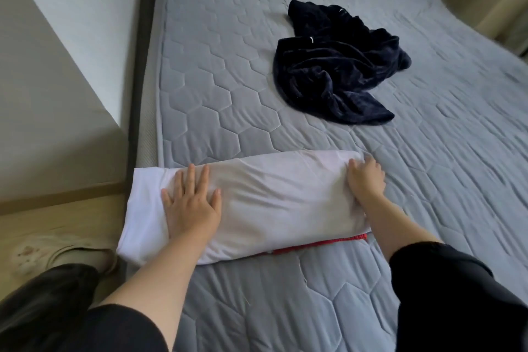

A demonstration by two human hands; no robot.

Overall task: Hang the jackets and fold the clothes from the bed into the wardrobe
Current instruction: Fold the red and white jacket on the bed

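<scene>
Pressed flat, left hand (191, 203), fingers spread and straight, gripping nothing, on the shirt's (257, 203) left half. Curled over the shirt's right end, right hand (365, 180), pinching the cloth. Lay folded on the bed's (214, 80) near edge, red trim (320, 244) beneath. Beyond the shirt, crumpled: 1 dark jacket (337, 71).

No readable text, label, brand, number or sign is showing anywhere in the frame. Small white marks on the dark garment (337, 63), upper centre, are appearing too tiny to read.
</scene>
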